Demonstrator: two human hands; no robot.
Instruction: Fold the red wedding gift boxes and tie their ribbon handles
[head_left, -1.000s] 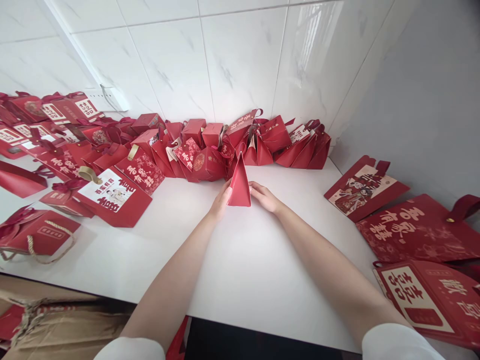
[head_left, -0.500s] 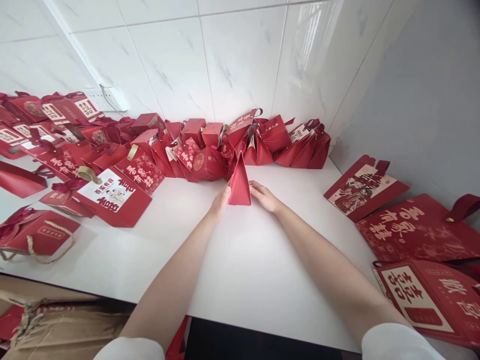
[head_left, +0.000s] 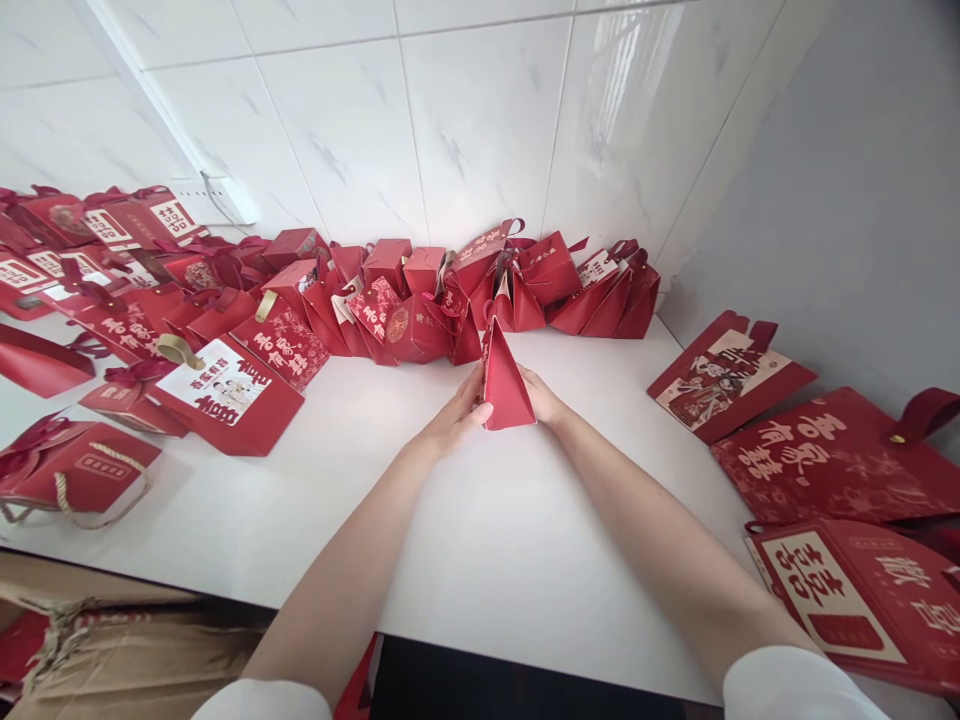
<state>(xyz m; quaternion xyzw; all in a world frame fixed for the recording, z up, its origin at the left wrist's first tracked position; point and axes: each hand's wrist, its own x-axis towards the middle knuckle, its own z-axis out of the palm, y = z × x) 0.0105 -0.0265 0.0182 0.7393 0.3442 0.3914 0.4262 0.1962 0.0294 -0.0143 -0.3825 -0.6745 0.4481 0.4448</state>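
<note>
A red paper gift box, triangular from the side, stands upright at the middle of the white table. My left hand grips its left side, the thumb lying along the lower front edge. On the opposite side my right hand holds it, its fingertips hidden behind the box. Just behind stand more red gift boxes in a packed row.
Red boxes with ribbons crowd the left and back, against the white tiled wall. Flat red gift bags lie at the right by the grey wall. Brown cardboard sits below the table's front edge.
The held box has come slightly toward me and to the right, turning a little. My left thumb now lies over its front lower edge.
</note>
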